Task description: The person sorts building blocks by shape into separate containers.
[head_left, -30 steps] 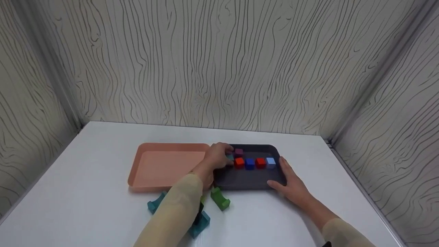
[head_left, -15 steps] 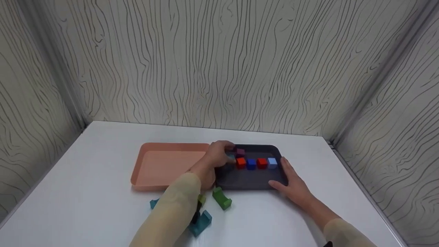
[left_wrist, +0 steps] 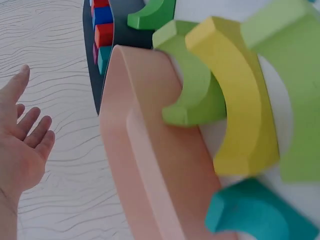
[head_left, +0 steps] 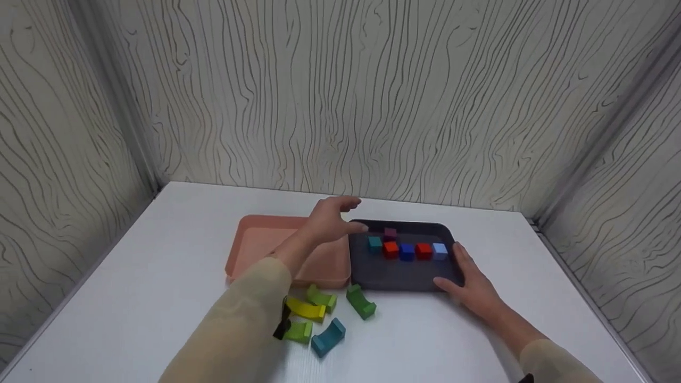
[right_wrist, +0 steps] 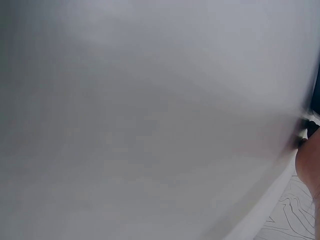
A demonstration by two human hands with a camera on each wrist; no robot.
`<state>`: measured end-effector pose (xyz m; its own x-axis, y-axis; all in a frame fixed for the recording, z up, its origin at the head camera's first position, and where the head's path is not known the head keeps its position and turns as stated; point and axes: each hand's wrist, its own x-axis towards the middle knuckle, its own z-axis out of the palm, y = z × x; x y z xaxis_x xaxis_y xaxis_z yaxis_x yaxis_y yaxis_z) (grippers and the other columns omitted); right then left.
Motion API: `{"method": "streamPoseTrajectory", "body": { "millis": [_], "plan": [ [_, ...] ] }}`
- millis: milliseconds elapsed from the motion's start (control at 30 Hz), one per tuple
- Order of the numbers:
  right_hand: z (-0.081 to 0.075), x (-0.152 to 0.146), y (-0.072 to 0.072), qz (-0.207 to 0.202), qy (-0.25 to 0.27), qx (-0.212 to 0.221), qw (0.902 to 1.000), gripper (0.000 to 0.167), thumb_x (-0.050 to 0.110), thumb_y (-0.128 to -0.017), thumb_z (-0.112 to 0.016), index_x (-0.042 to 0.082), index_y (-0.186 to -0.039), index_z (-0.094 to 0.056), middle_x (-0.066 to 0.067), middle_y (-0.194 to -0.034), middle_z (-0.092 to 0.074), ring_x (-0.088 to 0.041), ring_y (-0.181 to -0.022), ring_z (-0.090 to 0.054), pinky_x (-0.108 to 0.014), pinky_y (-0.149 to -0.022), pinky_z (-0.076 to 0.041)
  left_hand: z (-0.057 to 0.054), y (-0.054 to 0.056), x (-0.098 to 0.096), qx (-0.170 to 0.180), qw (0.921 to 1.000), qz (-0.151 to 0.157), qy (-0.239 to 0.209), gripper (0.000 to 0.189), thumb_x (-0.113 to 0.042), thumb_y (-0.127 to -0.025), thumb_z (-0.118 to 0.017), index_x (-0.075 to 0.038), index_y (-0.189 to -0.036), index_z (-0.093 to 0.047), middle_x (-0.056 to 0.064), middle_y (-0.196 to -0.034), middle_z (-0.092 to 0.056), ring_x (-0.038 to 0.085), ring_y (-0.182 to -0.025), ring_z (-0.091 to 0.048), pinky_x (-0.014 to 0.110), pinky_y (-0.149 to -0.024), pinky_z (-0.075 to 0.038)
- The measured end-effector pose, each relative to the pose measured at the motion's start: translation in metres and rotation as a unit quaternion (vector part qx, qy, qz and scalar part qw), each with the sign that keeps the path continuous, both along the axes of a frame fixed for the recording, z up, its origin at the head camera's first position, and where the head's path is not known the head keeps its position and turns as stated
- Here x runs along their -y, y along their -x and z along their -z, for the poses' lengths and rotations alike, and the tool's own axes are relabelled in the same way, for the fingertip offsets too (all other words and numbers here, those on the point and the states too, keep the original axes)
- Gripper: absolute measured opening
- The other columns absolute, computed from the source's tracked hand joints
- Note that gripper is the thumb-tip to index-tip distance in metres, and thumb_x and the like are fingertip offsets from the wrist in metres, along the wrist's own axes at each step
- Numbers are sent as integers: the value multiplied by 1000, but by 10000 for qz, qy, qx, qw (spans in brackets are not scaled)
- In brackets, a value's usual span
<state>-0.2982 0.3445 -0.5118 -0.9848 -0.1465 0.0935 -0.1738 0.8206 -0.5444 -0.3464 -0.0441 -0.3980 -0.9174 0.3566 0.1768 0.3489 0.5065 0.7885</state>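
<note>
left hand (head_left: 326,221) empty, loose, over pink tray (head_left: 262,246); right hand (head_left: 475,287) straight-fingered against dark tray (head_left: 396,275)

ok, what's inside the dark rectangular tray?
Six: teal cube, maroon cube, two red cubes, blue cube, light-blue cube. Left hand hides a bit of the tray near its far-left corner; right hand, part of its right side.

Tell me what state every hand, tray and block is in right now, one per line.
Left hand: raised, open, holding nothing.
Right hand: fingers extended along the dark tray's right side.
Dark tray: flat, open side up, with cubes inside.
Cubes: six visible, unstacked.
Pink tray: flat, open side up, partly hidden.
Curved blocks: on the table, outside both trays.
</note>
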Motion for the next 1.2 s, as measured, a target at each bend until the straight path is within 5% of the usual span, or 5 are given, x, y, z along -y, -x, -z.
{"method": "streamPoseTrajectory", "body": {
  "millis": [367, 633, 900, 1200],
  "plan": [
    [-1, -1, 0, -72, -15, 47, 10000, 111, 63, -97, -68, 11, -171, -4, -22, -176, -5, -49, -160, -7, -70, -124, -14, -22, -28, 35, -258, 9992, -273, 156, 68, -33, -94, -84, -15, -154, -57, 3, -154, -58, 23, -144, -52, 42, -115, -47],
    [-1, -1, 1, -107, 23, 25, 9999, 112, 62, -98, -68, 9, -171, -3, -23, -176, -4, -50, -159, -7, -71, -123, -15, -21, -53, 70, -477, 9960, -723, 208, 78, -48, -90, -85, -17, -155, -56, 0, -156, -57, 23, -148, -48, 45, -115, -47],
    [-3, -1, 3, -117, 16, 114, 9999, 111, 61, -97, -68, 11, -171, -1, -23, -176, -2, -51, -159, -7, -73, -122, -13, -1, -71, 112, -790, 9862, -1311, 629, 81, -53, -89, -83, -16, -156, -55, 5, -159, -54, 28, -150, -46, 52, -120, -39],
    [0, -2, 4, -142, -8, 121, 9998, 112, 62, -98, -68, 9, -171, -1, -23, -176, -2, -52, -159, -7, -72, -123, -14, 36, -86, 151, -243, 9757, -1881, 1096, 93, -60, -88, -80, -18, -163, -44, 12, -170, -37, 39, -156, -34, 63, -121, -33]
  ]
}}
